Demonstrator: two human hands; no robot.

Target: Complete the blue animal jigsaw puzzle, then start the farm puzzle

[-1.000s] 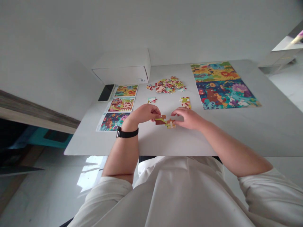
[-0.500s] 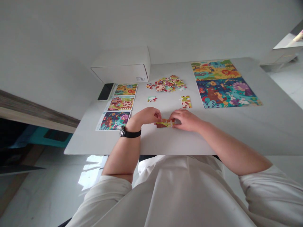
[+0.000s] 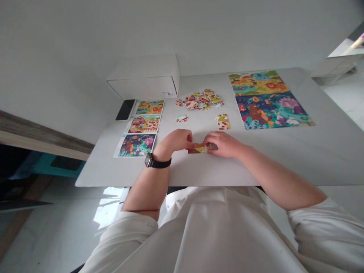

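A short strip of joined jigsaw pieces, in red-brown, green and yellow, lies flat on the white table between my hands. My left hand grips its left end with the fingertips, and my right hand presses down on its right end, hiding part of it. Farther up, a small joined cluster of pieces lies to the left and a cream-and-red group to the right. Beyond them sits a heap of loose puzzle pieces.
A large jungle-animal picture sheet lies at the table's right. Several small picture cards run down the left side, next to a black phone. A white cardboard box stands at the far edge.
My hands have closed in on the pieces, which now lie joined in one flatter strip. My right hand has moved over its right end. The camera has shifted slightly.
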